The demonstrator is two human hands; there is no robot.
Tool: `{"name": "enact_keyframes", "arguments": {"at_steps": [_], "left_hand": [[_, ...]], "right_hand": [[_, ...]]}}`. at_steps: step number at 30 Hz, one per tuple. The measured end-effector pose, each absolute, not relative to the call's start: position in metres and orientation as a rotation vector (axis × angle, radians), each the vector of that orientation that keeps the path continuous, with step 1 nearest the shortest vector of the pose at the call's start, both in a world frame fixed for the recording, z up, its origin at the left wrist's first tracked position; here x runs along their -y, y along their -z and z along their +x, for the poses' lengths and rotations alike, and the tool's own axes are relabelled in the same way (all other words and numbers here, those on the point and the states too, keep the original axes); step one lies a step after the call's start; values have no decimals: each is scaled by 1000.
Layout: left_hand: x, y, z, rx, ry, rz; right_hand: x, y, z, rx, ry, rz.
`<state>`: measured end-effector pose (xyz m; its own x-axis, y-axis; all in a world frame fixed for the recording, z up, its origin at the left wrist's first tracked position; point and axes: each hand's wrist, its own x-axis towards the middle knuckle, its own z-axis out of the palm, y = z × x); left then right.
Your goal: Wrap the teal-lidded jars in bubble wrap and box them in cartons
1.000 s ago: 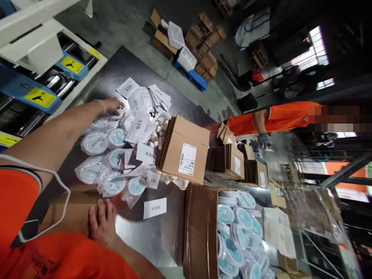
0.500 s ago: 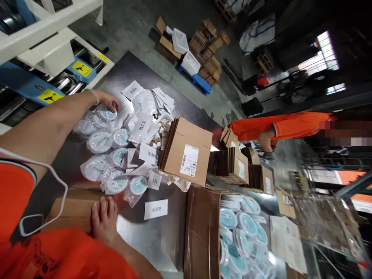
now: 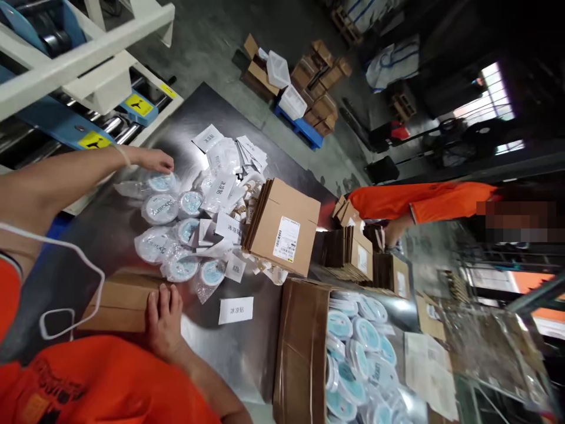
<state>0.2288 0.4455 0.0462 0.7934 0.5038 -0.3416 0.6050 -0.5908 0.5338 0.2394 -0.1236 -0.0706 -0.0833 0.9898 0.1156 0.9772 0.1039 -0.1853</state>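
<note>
My left hand [image 3: 154,160] reaches to the table's left part, its fingers curled down onto the upper edge of a round tub [image 3: 161,183] with a pale blue lid, in clear plastic wrap. Several similar wrapped tubs lie below it, among them one [image 3: 159,208] with dark lettering. Close to my body, my right hand [image 3: 165,321] grips the right end of a brown cardboard box [image 3: 121,301]; its thumb lies on the box, and the undersides of the fingers are hidden. A white printed slip [image 3: 235,310] lies to the right of this hand.
White packets [image 3: 220,154] and a stack of flattened cartons [image 3: 286,221] lie mid-table. A large open carton [image 3: 302,347] holds many tubs. Across the table a co-worker's orange sleeve [image 3: 388,200] reaches toward upright cartons [image 3: 359,253]. A roller conveyor [image 3: 95,126] borders the left.
My left hand stays at the tub, its fingers now lower over the tub's edge. My right hand stays on the box. The view has shifted slightly; the co-worker's arm has moved down among the cartons.
</note>
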Motion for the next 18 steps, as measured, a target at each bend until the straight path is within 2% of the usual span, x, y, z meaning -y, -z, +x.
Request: {"name": "enact_keyframes", "arguments": {"at_steps": [8, 13, 18], "left_hand": [[-396, -66, 108, -1061, 64, 2345], [-307, -62, 44, -1097, -108, 2332], [-210, -47, 18, -1129, -111, 2248]], "right_hand": [[108, 61, 249, 2183, -271, -1979], [93, 42, 258, 2179, -468, -2045], [81, 27, 260, 2168, -471, -2071]]}}
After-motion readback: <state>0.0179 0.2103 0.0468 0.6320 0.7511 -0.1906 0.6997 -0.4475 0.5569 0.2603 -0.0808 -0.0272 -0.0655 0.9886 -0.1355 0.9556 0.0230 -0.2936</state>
